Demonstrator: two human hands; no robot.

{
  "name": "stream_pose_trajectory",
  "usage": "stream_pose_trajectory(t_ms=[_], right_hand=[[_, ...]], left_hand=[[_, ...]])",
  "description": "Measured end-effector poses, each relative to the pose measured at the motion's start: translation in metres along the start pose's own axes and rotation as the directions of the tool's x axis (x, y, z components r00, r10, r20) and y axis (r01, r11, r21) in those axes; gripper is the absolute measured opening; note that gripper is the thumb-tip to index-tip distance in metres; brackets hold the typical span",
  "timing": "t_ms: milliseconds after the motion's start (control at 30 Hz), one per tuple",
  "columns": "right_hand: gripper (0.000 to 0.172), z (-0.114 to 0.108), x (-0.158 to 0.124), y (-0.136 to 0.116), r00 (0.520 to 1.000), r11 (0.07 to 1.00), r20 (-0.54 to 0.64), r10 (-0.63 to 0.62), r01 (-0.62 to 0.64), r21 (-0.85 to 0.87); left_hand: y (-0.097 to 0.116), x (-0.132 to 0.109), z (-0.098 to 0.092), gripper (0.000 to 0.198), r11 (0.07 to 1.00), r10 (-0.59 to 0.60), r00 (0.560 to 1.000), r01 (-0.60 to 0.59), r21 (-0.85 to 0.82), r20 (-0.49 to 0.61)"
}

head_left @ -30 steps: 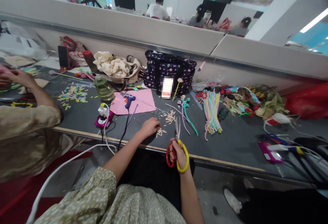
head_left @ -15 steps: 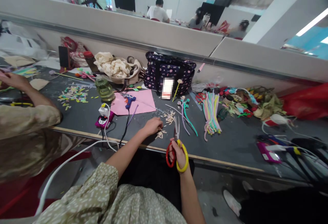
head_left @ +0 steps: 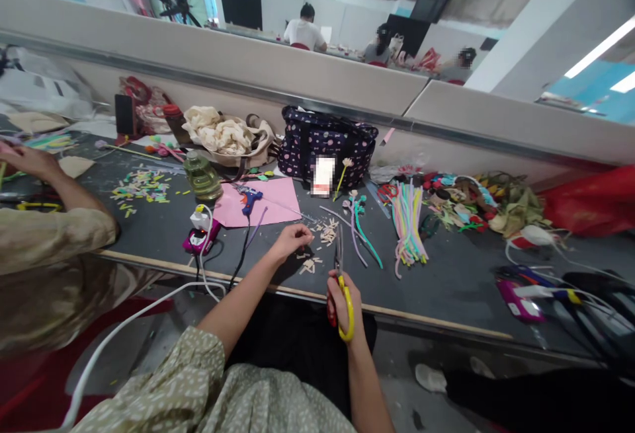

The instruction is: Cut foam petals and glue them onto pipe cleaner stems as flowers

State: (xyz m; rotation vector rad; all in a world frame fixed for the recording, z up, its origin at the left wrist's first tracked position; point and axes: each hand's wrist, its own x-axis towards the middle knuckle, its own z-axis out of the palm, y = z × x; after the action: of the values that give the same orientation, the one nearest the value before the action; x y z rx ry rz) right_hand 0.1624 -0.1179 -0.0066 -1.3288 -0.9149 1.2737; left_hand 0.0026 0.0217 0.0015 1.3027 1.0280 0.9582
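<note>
My right hand (head_left: 346, 297) is closed around the red and yellow handles of a pair of scissors (head_left: 339, 254), whose blades point away from me over the table's front part. To its left, my left hand (head_left: 292, 242) is raised a little above the table, thumb and fingertips pinched together; whatever is between them is too small to make out. Small pale cut pieces (head_left: 327, 231) lie in a heap just beyond the hands, and a second little pile (head_left: 310, 265) sits nearer the edge, between them.
A blue glue gun (head_left: 251, 200) rests on a pink sheet (head_left: 282, 198), left of a dark patterned bag (head_left: 297, 135). Bundled pastel pipe cleaners (head_left: 409, 221) lie at right. A green bottle (head_left: 202, 178) stands at left, and a co-worker's arm (head_left: 74, 188) reaches in beyond it.
My left hand has lifted slightly off the small pile and turned, its fingertips now pinched. The scissors have rotated in my right hand, and their blades look closer together.
</note>
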Motion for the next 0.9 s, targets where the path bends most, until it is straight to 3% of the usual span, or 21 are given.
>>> stream_pose_trajectory(t_ms=[100,200,333,533,633,900], right_hand=[[0.041,0.002,0.001,0.001,0.99,0.98,-0.077,-0.116,0.102,-0.169],[0.044,0.002,-0.001,0.002,0.965,0.893,-0.091,-0.244,0.187,-0.41],[0.045,0.003,-0.004,0.003,0.922,0.712,-0.046,-0.385,0.265,-0.65],[0.044,0.007,-0.003,0.01,0.85,0.475,0.04,-0.525,0.332,-0.815],[0.044,0.007,-0.002,0.014,0.833,0.443,0.062,-0.55,0.354,-0.823],[0.044,0.008,-0.003,0.014,0.832,0.463,0.07,-0.55,0.374,-0.803]], left_hand=[[0.01,-0.006,0.001,0.029,0.964,-0.076,0.996,0.059,-0.258,-0.054],[0.017,-0.011,0.003,0.038,0.902,-0.128,0.99,0.089,-0.423,-0.065],[0.019,-0.016,0.005,0.039,0.851,-0.114,0.992,0.07,-0.521,-0.052],[0.02,-0.02,0.01,0.035,0.806,-0.109,0.991,0.044,-0.59,-0.076],[0.023,-0.023,0.014,0.035,0.791,-0.122,0.989,0.05,-0.61,-0.078],[0.027,-0.028,0.018,0.032,0.749,-0.124,0.989,0.039,-0.661,-0.083]])
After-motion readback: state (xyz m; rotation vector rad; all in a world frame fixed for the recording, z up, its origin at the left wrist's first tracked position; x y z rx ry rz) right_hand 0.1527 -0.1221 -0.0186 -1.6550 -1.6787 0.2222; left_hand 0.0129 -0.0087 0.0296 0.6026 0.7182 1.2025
